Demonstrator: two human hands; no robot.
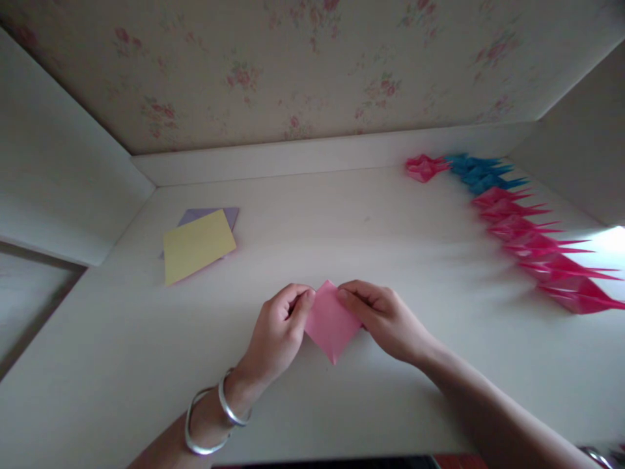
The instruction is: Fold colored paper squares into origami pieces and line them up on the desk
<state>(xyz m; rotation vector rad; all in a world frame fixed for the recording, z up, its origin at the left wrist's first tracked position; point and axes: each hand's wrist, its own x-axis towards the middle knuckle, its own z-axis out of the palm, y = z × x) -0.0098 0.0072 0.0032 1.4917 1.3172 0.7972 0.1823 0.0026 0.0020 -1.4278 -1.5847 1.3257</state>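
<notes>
A small pink square of folded paper (333,326) is held between my two hands, one corner pointing away from me and one toward me. My left hand (283,326) pinches its upper left edge between thumb and fingers. On the other side, my right hand (381,316) grips the upper right edge, with the thumb on top and fingertips partly hidden behind the paper. How many layers the paper has, I cannot tell.
At the left lies a yellow sheet (198,247) over a purple sheet (193,213). Along the right stand several pink folded paper cranes (551,267) and blue ones (478,170). The white tabletop (312,228) meets a floral-papered wall (312,78) behind.
</notes>
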